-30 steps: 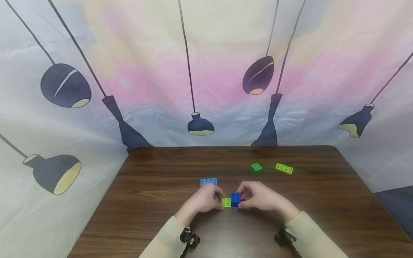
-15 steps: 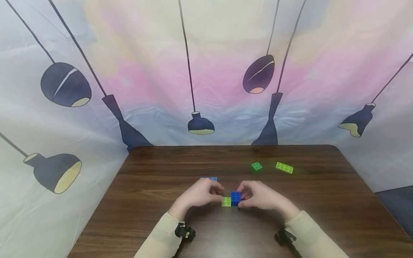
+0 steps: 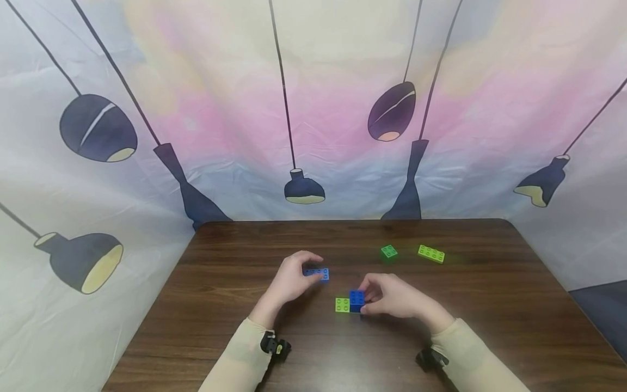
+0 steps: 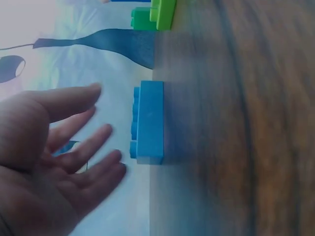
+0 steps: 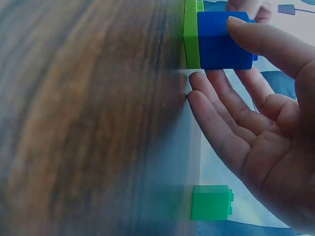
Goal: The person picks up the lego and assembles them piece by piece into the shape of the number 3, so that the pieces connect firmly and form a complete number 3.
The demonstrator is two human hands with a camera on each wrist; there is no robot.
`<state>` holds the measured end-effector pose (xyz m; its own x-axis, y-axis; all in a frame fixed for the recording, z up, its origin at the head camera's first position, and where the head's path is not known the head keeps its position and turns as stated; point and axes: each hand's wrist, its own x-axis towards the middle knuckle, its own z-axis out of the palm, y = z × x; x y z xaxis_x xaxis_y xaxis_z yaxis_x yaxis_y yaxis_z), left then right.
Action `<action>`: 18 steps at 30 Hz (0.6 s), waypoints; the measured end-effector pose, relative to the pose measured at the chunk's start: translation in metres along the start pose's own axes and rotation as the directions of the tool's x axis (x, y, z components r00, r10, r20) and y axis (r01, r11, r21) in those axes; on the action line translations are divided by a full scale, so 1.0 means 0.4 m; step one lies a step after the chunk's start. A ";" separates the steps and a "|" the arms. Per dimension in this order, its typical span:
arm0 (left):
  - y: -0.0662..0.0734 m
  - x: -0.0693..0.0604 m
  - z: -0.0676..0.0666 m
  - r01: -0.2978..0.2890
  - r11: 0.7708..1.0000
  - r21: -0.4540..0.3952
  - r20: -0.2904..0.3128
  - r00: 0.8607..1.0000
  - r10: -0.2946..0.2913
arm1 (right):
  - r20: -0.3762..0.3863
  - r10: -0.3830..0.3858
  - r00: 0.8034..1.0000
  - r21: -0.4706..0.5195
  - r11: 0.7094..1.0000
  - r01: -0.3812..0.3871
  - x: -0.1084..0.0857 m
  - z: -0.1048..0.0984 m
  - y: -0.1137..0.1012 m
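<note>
My left hand hovers over a light blue brick, partly covering it in the head view. In the left wrist view its fingers are spread, with a gap between them and the light blue brick. My right hand grips a dark blue brick between thumb and fingers. The dark blue brick stands on the right end of a lime brick, which lies on the table, its left studs bare.
A small green brick and a long lime brick lie toward the back right of the brown table. Behind the table hangs a cloth printed with lamps.
My left hand has left the lime brick and moved up and to the left, to the light blue brick. The right hand has stayed on the dark blue brick.
</note>
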<state>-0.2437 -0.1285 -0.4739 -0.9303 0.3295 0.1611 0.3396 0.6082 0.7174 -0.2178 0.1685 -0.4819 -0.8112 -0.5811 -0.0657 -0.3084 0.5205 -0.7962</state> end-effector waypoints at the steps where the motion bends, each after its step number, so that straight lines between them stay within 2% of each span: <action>1: -0.005 0.000 0.001 0.016 1.000 0.014 0.019 1.000 -0.016 | 0.000 -0.001 1.000 -0.002 1.000 0.001 0.000 0.000 0.000; 6: -0.017 -0.001 0.005 0.071 0.995 0.065 0.102 0.992 -0.078 | 0.002 -0.005 1.000 -0.005 1.000 0.006 0.000 -0.001 0.001; 14: -0.012 -0.002 0.001 0.118 0.988 0.104 0.129 0.983 -0.131 | 0.005 -0.005 1.000 -0.004 1.000 0.005 0.001 -0.002 0.001; 18: -0.016 -0.003 0.000 0.103 0.989 0.108 0.142 0.983 -0.118 | 0.007 -0.007 1.000 0.006 1.000 0.007 0.001 -0.001 0.002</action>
<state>-0.2450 -0.1329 -0.4786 -0.9347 0.3547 -0.0229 0.2548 0.7136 0.6526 -0.2185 0.1691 -0.4824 -0.8054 -0.5893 -0.0638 -0.3116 0.5126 -0.8001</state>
